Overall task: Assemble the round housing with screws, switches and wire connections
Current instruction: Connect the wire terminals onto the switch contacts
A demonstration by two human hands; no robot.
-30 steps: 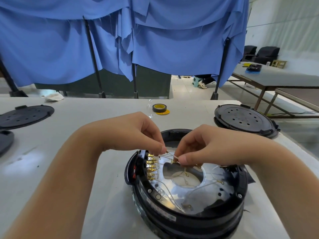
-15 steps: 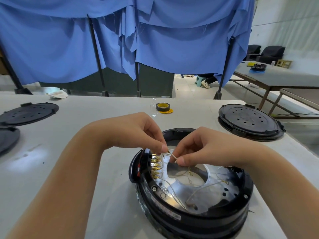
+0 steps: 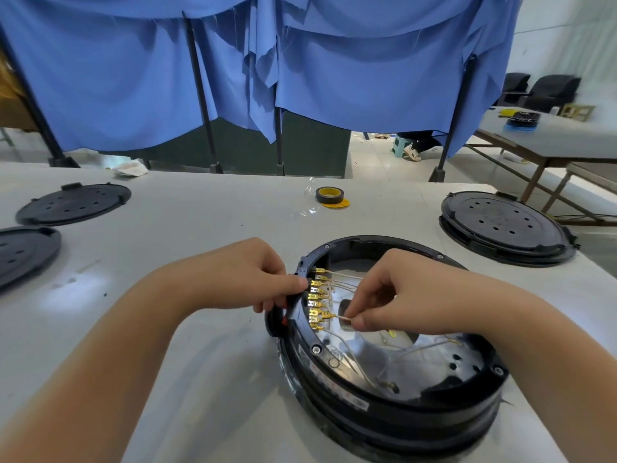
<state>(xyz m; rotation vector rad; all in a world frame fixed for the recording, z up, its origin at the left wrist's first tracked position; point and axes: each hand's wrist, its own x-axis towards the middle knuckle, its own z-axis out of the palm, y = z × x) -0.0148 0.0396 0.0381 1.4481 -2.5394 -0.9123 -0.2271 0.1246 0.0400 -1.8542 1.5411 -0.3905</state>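
Observation:
A round black housing [image 3: 394, 416] lies open on the white table, with a shiny metal plate inside and thin pale wires running across it. A row of brass terminals [image 3: 315, 300] lines its left inner wall. My left hand [image 3: 253, 277] grips the housing's left rim beside those terminals. My right hand [image 3: 389, 295] reaches over the housing and pinches a pale wire [image 3: 344, 318] whose brass connector end sits against one of the lower terminals.
A roll of black and yellow tape [image 3: 329, 195] lies at the back of the table. Black round covers sit at the right [image 3: 504, 225] and at the left [image 3: 71, 203], [image 3: 23, 252]. Blue curtains hang behind; another table stands far right.
My left hand let go of the wire and moved onto the housing's left rim. My right hand carried the wire's end down to the lower terminals. The view shifted.

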